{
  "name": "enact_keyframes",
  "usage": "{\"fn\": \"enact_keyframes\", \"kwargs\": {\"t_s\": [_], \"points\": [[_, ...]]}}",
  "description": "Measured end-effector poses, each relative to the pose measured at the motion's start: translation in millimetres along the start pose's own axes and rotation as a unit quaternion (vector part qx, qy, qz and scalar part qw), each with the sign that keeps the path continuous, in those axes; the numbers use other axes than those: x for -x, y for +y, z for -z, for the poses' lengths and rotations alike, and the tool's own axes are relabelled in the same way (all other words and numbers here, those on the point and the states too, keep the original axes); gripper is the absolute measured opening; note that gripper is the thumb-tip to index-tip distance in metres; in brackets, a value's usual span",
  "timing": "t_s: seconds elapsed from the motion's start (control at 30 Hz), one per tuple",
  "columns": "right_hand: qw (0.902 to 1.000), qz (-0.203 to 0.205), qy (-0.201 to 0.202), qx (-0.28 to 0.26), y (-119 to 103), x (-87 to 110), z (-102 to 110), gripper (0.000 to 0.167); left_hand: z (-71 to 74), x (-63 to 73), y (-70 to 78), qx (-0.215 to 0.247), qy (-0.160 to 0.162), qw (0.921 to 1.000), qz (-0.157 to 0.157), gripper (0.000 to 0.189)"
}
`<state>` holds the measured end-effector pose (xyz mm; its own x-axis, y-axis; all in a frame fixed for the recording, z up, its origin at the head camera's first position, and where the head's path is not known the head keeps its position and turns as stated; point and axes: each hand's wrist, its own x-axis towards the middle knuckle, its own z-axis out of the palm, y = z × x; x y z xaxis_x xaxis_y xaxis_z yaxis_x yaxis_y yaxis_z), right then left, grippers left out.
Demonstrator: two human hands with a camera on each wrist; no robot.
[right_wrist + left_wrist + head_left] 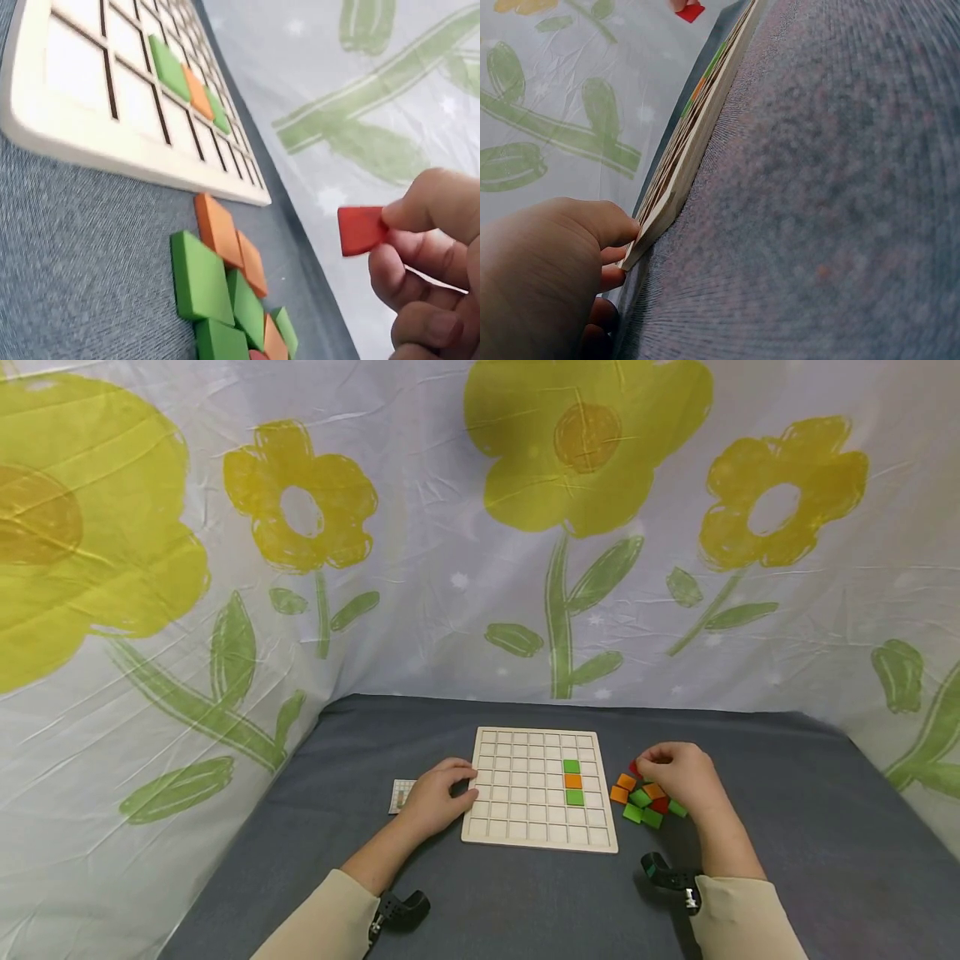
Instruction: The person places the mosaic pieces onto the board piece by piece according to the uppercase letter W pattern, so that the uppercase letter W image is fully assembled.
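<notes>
A pale wooden grid board lies on the dark cloth, with two green tiles and one orange tile in a column of its right half. My left hand holds the board's left edge, thumb and fingertips against it. Between thumb and fingers, my right hand pinches a red tile, raised above the loose tiles. Those tiles, green, orange and red, lie in a loose pile to the right of the board, partly overlapping.
A small card with a printed grid lies left of the board, partly behind my left hand. The dark cloth covers the table. Behind it hangs a white curtain printed with yellow flowers. Black cameras sit on both wrists.
</notes>
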<state>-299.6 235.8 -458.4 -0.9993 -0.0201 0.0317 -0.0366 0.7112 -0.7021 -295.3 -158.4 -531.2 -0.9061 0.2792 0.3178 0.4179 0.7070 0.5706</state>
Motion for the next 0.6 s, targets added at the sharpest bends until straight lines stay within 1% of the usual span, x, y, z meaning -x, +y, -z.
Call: {"fn": "enact_keyframes", "kwargs": {"t_s": [0.1, 0.23, 0.33, 0.47, 0.6], "points": [[0.9998, 0.0, -0.009, -0.015, -2.3, 0.1, 0.8, 0.026, 0.3, 0.4, 0.3, 0.001, -0.002, 1.0, 0.002, 0.032], [0.9977, -0.002, -0.036, -0.057, -6.2, 0.7, 0.2, 0.027, 0.7, 1.0, 0.8, 0.003, -0.005, 1.0, 0.006, 0.033], [0.9934, -0.008, -0.062, -0.096, -8.8, 0.3, -2.4, 0.027, 1.0, 0.5, 0.9, 0.003, -0.003, 1.0, 0.005, 0.032], [0.9862, -0.019, -0.093, -0.136, -10.3, -1.9, -7.4, 0.024, 1.1, -0.3, 0.8, 0.003, -0.001, 1.0, 0.004, 0.032], [0.9801, -0.026, -0.123, -0.154, -13.5, -2.2, -14.8, 0.022, 1.1, -0.2, 1.1, 0.006, -0.003, 1.0, 0.005, 0.032]]}}
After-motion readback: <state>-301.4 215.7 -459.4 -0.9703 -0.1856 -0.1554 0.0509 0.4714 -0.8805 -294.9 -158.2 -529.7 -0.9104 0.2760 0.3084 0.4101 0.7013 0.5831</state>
